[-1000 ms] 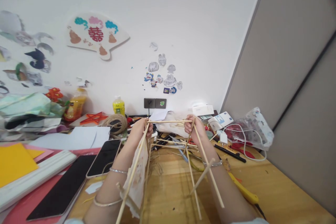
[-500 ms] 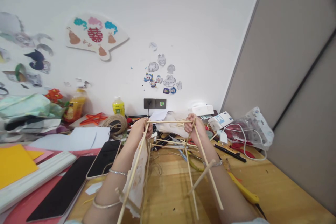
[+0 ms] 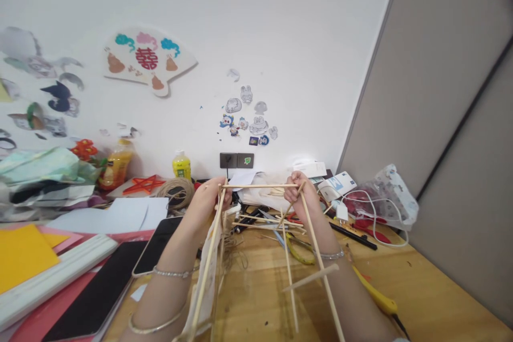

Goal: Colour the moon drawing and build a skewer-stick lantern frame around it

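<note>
Both hands grip a frame of thin wooden sticks, raised over the desk. My left hand (image 3: 209,199) is closed around its far left corner, and my right hand (image 3: 300,193) pinches the far right corner. A thin crossbar stick (image 3: 258,186) spans the gap between them. Two long sticks run back toward me, the right stick (image 3: 319,256) crossed by a short stick (image 3: 312,277). On the left side hangs a pale paper panel (image 3: 205,272), seen nearly edge-on. My fingertips partly hide the corner joints.
Below the frame lie loose sticks (image 3: 272,222) and yellow-handled scissors (image 3: 300,254). A yellow-handled tool (image 3: 377,294) rests at right. Twine (image 3: 176,189), a phone (image 3: 158,246) and papers crowd the left. A white cable (image 3: 374,214) and plastic bag (image 3: 385,197) sit at back right.
The frame has turned slightly, its paper panel now more edge-on and the short right stick lying flatter. My right hand has shifted a little to the right; both hands keep their grip.
</note>
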A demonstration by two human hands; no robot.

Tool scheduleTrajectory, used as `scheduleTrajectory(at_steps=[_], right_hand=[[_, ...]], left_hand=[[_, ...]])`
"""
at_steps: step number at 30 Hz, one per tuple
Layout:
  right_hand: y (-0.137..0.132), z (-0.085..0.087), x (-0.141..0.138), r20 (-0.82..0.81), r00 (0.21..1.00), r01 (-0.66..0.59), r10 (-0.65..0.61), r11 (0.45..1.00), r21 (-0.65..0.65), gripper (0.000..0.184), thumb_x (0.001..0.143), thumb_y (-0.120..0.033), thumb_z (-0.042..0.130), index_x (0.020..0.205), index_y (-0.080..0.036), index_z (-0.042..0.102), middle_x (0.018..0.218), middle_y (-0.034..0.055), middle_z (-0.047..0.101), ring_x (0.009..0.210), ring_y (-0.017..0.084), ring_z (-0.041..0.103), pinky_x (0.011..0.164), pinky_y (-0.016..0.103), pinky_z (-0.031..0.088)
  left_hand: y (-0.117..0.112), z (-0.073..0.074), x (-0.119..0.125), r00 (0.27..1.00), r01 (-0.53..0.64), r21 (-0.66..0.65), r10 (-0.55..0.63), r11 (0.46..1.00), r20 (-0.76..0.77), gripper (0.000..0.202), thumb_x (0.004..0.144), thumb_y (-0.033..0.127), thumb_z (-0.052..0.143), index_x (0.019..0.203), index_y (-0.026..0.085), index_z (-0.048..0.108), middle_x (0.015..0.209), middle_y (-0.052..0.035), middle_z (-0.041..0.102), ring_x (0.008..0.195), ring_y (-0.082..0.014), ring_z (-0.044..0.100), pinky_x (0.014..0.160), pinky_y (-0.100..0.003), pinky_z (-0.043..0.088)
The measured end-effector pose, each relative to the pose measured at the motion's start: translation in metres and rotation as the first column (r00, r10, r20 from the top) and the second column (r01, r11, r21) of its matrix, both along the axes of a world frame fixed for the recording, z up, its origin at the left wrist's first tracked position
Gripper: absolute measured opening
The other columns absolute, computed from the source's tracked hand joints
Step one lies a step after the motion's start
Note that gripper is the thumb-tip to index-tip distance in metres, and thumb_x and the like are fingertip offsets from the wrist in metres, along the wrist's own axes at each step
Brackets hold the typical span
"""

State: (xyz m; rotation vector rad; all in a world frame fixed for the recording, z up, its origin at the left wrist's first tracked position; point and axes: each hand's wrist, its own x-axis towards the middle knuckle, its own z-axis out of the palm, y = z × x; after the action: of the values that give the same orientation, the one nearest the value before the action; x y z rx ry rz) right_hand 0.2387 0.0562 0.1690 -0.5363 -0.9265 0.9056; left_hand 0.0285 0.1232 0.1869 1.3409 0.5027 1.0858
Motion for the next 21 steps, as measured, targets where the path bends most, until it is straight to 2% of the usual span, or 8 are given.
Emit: scheduleTrajectory(at_steps=[11,16,21], right_hand=[[-0.006,0.005,-0.004,0.013,1.0,-0.011,0.01,1.0,0.027,0.012,0.067,-0.016,0.059,0.068,-0.022,0.048,0.044,-0.0094,0.041,0.038,0.007,0.028,0.039,0.019,0.022],[-0.012,0.01,-0.007,0.029,0.999,0.019,-0.021,0.997,0.071,0.01,0.068,-0.021,0.059,0.073,-0.022,0.05,0.043,-0.0102,0.041,0.036,0.007,0.027,0.04,0.02,0.021],[-0.023,0.018,-0.015,0.051,0.99,0.124,-0.133,0.982,0.146,0.011,0.072,-0.025,0.059,0.075,-0.024,0.049,0.042,-0.0099,0.04,0.039,0.008,0.028,0.043,0.022,0.023]], left_hand=[[-0.005,0.002,-0.006,0.997,-0.078,0.058,0.077,0.995,0.013,0.028,0.075,0.035,0.058,0.055,0.019,0.046,0.046,0.0073,0.041,0.041,-0.0073,0.032,0.04,-0.019,0.024],[-0.009,0.002,-0.011,0.993,-0.12,0.228,0.121,0.966,0.012,0.029,0.08,0.034,0.055,0.055,0.02,0.048,0.049,0.0053,0.043,0.047,-0.0104,0.035,0.044,-0.022,0.026],[-0.011,0.003,-0.014,0.995,-0.09,0.349,0.068,0.933,0.074,0.032,0.083,0.035,0.053,0.055,0.021,0.049,0.052,0.004,0.045,0.05,-0.0121,0.037,0.049,-0.025,0.029]])
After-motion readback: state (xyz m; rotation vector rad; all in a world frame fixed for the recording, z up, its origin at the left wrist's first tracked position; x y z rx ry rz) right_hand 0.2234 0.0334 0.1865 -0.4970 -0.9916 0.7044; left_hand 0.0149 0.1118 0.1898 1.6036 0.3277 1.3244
